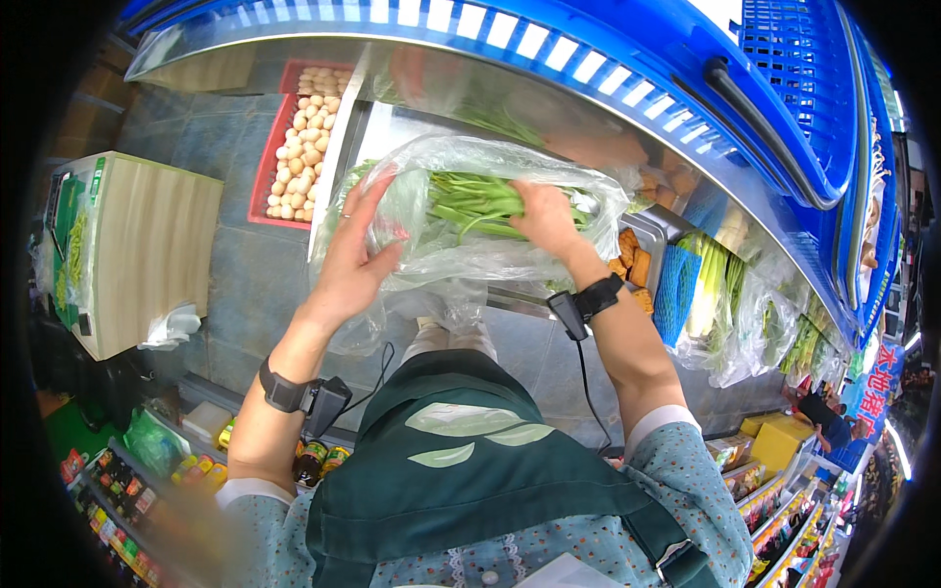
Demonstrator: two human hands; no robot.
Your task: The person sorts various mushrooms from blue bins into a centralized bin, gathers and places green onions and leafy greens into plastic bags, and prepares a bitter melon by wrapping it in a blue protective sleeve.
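Note:
A large clear plastic bag (456, 261) lies open in front of me over a metal-edged counter, with long green leafy stalks (470, 202) inside it. My right hand (548, 217) is in the bag's opening, its fingers closed around the right end of the stalks. At the bag's left side, my left hand (356, 253) rests against the plastic with fingers spread and thumb apart; some film lies over its fingertips. Whether it pinches any of the film cannot be told.
A red crate of eggs (257, 195) stands left of the counter. Right of the bag are a metal tray (654, 235) of brown fried food, a blue net (673, 294) and bagged vegetables (706, 287). Blue plastic baskets (794, 73) overhang the far side. A wood-grain cabinet (158, 242) stands farther left.

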